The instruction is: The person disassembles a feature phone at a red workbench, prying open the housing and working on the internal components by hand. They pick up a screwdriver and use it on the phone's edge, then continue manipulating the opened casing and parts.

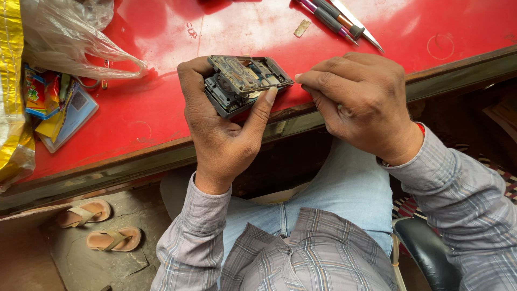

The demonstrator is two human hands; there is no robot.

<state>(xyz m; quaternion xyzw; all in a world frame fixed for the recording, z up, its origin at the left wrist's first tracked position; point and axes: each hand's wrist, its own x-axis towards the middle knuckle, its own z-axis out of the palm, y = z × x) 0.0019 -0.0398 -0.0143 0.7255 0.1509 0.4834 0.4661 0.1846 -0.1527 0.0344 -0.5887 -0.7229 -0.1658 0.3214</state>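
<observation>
My left hand (pixel 218 126) grips an opened mobile phone (pixel 242 82) with its back cover off, circuit board and metal parts exposed. It is held just above the front edge of the red table (pixel 161 113). My right hand (pixel 358 105) is curled to the right of the phone, thumb and forefinger pinched together at the phone's right end. Whether something small sits between those fingertips is hidden.
Screwdrivers and tweezers (pixel 342 20) lie at the table's back right, next to a small metal piece (pixel 302 28). A clear plastic bag (pixel 70 37), colourful packets (pixel 46 99) and yellow foil (pixel 11 81) fill the left side. Two sandals (pixel 99 226) lie on the floor.
</observation>
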